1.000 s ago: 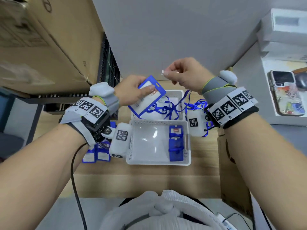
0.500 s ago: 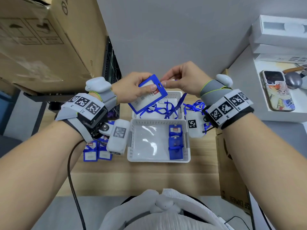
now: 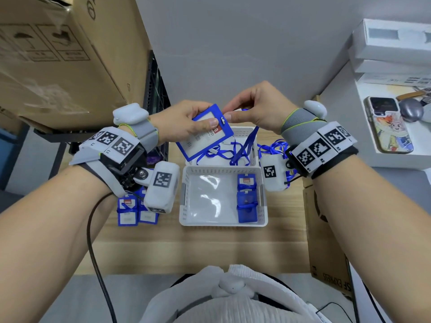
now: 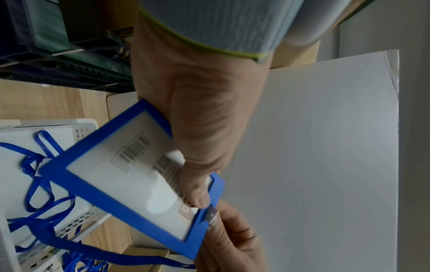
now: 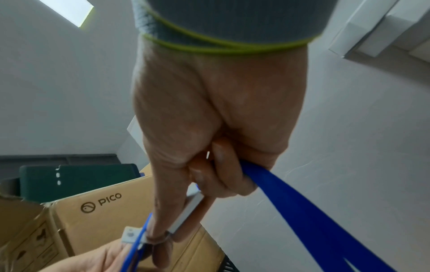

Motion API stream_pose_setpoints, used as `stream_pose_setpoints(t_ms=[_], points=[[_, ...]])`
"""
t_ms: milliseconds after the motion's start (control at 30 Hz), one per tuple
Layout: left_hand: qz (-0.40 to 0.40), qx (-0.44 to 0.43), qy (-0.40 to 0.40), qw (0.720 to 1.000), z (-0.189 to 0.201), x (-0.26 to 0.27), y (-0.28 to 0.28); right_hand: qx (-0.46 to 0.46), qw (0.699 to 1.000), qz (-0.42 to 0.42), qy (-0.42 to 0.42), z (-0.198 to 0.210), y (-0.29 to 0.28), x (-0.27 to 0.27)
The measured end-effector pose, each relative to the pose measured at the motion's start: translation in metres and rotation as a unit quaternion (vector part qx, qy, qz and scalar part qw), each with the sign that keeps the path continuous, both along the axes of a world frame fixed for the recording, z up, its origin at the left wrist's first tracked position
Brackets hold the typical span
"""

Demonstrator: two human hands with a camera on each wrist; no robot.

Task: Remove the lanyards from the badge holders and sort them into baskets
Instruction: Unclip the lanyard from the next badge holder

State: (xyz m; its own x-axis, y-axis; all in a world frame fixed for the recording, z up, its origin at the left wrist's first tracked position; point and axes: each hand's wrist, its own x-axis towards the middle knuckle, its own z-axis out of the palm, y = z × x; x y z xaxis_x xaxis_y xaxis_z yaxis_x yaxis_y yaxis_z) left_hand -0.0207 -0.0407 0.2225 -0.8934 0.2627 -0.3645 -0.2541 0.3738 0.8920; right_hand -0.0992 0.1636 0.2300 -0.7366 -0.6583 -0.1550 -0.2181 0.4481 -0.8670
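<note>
Wooden desk w/ two white baskets (image 3: 223,223) below. My right hand (image 3: 256,108), apart 1 s ago, has closed back in; it pinches lanyard clip (image 4: 213,214) at badge holder (image 3: 205,134), gripped by left hand (image 3: 184,122). Clip appears engaged; unhook pending.

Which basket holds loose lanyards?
The far basket, behind the near basket: blue lanyards lie tangled in it, while the near one holds only badge holders.
</note>
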Motion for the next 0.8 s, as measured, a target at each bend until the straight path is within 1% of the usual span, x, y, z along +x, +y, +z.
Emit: stream_pose_setpoints(t_ms=[133, 200, 267, 367, 433, 567, 633, 733, 800], points=[[0.021, -0.035, 0.028, 0.999, 0.0, -0.003, 0.001, -0.057, 0.996, -0.01, -0.065, -0.003, -0.001, 0.007], [0.025, -0.07, 0.044, 0.996, -0.003, -0.003, -0.001, -0.066, 0.994, -0.01, -0.091, -0.002, -0.004, 0.01], [0.025, -0.096, 0.054, 0.994, -0.006, -0.003, -0.002, -0.061, 0.994, 0.0, -0.094, -0.002, -0.007, 0.013], [0.03, -0.124, 0.058, 0.99, -0.009, -0.003, -0.004, -0.03, 0.998, -0.005, -0.06, -0.005, -0.012, 0.013], [0.036, -0.125, 0.055, 0.99, -0.009, -0.002, -0.005, -0.024, 0.999, -0.013, -0.044, -0.008, -0.014, 0.012], [0.035, -0.126, 0.056, 0.99, -0.007, 0.0, -0.006, -0.022, 0.999, -0.008, -0.047, -0.011, -0.012, 0.011], [0.034, -0.128, 0.062, 0.989, -0.005, 0.002, -0.006, 0.008, 1.0, -0.011, -0.024, -0.011, -0.012, 0.011], [0.031, -0.148, 0.069, 0.986, -0.003, 0.004, -0.005, 0.084, 0.995, -0.008, 0.054, -0.013, -0.014, 0.011], [0.027, -0.168, 0.069, 0.983, -0.003, 0.005, -0.005, 0.118, 0.99, 0.0, 0.076, -0.014, -0.015, 0.01]])
